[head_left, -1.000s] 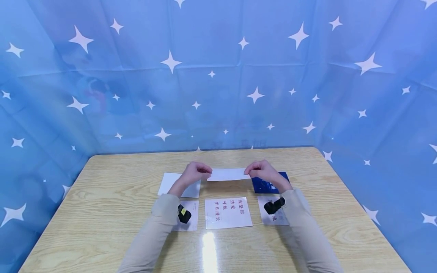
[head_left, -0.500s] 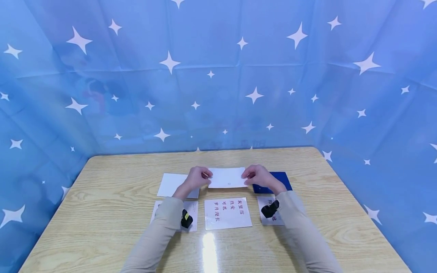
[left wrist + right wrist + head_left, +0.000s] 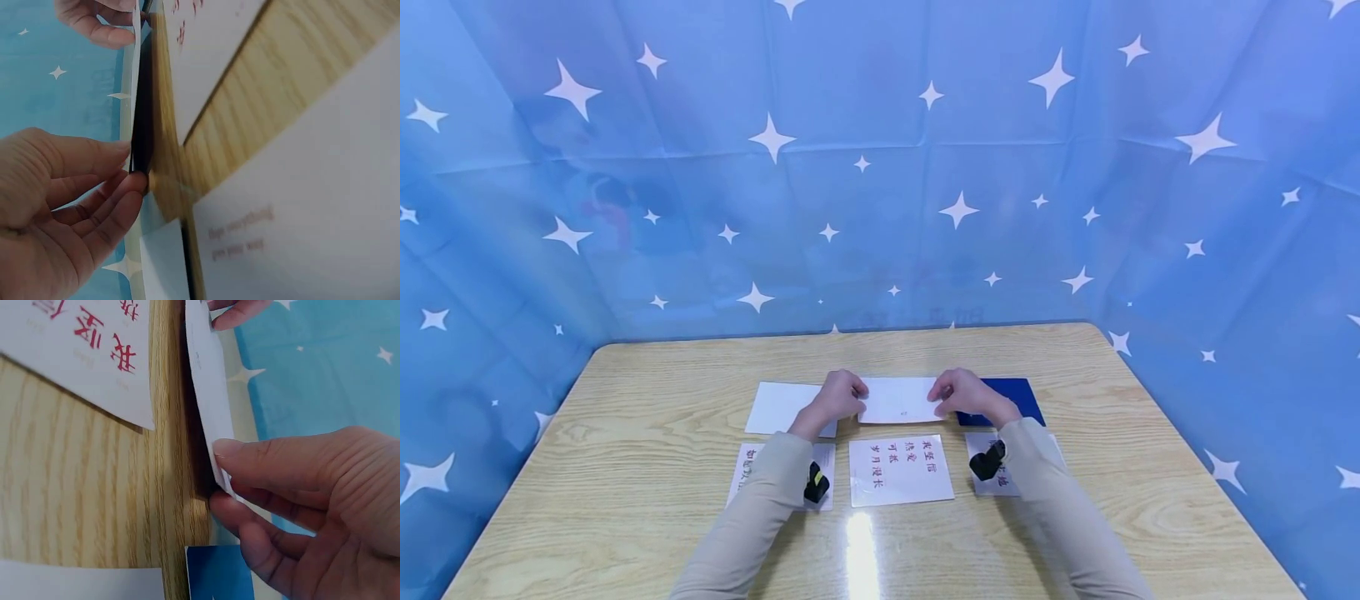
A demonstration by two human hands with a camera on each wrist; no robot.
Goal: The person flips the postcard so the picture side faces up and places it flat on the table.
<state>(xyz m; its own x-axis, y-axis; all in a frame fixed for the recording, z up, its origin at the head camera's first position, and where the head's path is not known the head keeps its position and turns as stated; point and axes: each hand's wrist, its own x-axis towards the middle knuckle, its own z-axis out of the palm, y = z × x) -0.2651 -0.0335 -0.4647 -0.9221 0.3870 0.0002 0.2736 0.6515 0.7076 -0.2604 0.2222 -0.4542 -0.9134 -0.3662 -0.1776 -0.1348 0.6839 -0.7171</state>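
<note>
A white card [image 3: 899, 400] lies level between my two hands, just above the wooden table at the middle of the back row. My left hand [image 3: 842, 395] pinches its left end between thumb and fingers, and my right hand [image 3: 958, 392] pinches the right end. In the right wrist view the card [image 3: 211, 394] shows edge-on, with a dark shadow gap under it. The thumb of the right hand [image 3: 300, 487] presses on its top face. The left wrist view shows the left hand [image 3: 75, 200] gripping the card's corner.
A blank white card [image 3: 778, 406] lies left of the held one, a dark blue card [image 3: 1011, 398] right of it. In front lie cards with red Chinese writing: a middle one [image 3: 901, 483], a left one [image 3: 745, 467] and a right one [image 3: 1000, 483], the outer two partly hidden by my sleeves.
Both hands have lowered the white card toward the table and a little nearer to me. It has turned from steeply tilted to nearly flat. The other cards have stayed in place.
</note>
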